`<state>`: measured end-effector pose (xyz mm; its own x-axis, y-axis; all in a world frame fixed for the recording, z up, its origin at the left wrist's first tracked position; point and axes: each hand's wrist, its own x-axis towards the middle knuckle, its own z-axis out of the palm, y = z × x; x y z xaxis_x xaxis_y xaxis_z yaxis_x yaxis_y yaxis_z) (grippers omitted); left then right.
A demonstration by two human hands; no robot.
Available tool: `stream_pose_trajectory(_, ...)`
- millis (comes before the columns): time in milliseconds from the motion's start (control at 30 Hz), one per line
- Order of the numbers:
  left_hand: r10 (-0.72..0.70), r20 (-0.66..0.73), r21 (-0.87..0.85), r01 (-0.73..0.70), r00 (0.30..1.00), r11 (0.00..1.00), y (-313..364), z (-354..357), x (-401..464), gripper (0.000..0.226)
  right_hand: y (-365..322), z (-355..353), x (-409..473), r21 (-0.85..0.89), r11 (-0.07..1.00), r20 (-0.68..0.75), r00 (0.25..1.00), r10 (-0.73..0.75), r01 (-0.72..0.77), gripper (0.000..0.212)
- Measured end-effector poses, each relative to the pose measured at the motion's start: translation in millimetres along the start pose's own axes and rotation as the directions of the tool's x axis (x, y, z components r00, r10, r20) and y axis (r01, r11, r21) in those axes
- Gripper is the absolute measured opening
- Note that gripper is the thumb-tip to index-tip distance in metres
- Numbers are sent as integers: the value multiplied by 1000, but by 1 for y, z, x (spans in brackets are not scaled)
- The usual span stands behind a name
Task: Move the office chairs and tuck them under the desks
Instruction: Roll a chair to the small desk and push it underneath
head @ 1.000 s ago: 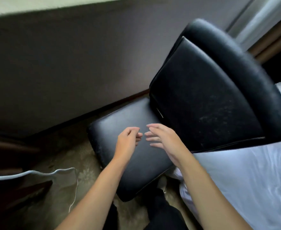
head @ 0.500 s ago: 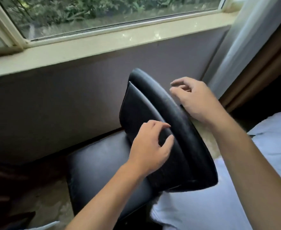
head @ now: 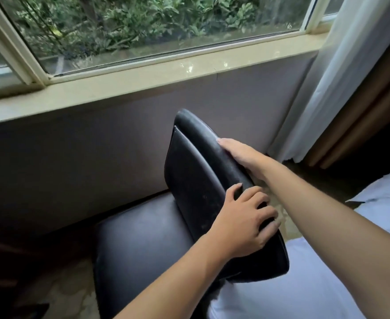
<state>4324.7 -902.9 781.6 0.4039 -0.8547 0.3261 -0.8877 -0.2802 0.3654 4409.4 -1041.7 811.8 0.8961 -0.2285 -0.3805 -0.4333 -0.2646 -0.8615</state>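
Note:
A black leather office chair [head: 143,245] stands below the window, its seat toward the left and its padded backrest [head: 196,180] rising in the middle of the view. My left hand [head: 244,222] lies over the top edge of the backrest near its lower end, fingers curled around it. My right hand [head: 240,153] rests flat on the back edge higher up, fingers along the rim. No desk is in view.
A grey wall [head: 97,146] with a cream window sill [head: 143,77] runs close behind the chair. A white curtain [head: 341,77] hangs at the right. White bedding [head: 327,272] lies at the lower right, touching the chair. Patterned carpet [head: 69,295] shows at the lower left.
My view has lifted toward the window. Both hands have risen from above the seat and settled on the top edge of the backrest, the left now curled over it.

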Motion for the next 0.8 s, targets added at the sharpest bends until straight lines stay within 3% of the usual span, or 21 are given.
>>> stream_pose_trajectory(300,-62,-161,-115,44,985,992,16,-5,-55,19,11,42,-19,55,997,-4,999,-51,51,36)
stream_pose_trajectory(500,-72,-162,-149,47,984,988,33,-20,-110,16,25,75,-68,164,986,-36,999,-12,17,49)
stream_pose_trajectory(667,-203,-176,-243,157,963,957,49,-44,-164,29,39,119,-113,254,967,-65,998,16,1,65)
stream_pose_trajectory(733,-276,-148,-301,223,950,927,51,-55,-179,36,44,131,-130,224,974,-48,998,31,-19,71)
stream_pose_trajectory(800,-336,-114,-322,285,935,903,55,-67,-198,39,44,136,-151,83,993,43,996,82,-85,74)
